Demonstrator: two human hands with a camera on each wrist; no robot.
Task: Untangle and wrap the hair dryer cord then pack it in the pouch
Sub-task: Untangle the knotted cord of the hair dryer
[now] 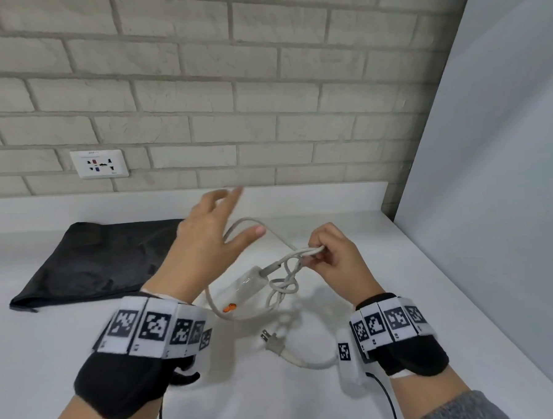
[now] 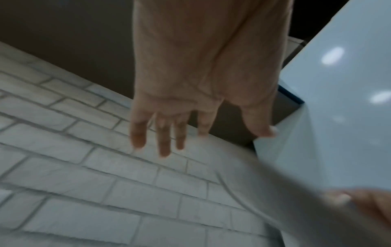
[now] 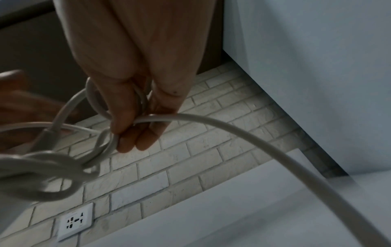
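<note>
Two hands work mid-frame at untangling: the right hand [image 1: 333, 257] pinches the knotted cord [image 1: 284, 282] above the bench [image 1: 401, 299], the left hand [image 1: 211, 241] hovers spread and empty, and the black pouch [image 1: 95, 260] lies centre-left, so loosening the knot likely comes next.

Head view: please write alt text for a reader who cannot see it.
The right hand pinches a knotted white cord above a white counter, while the open left hand hovers beside it. The plug lies near the wrists, and a black pouch lies flat to the left.
</note>
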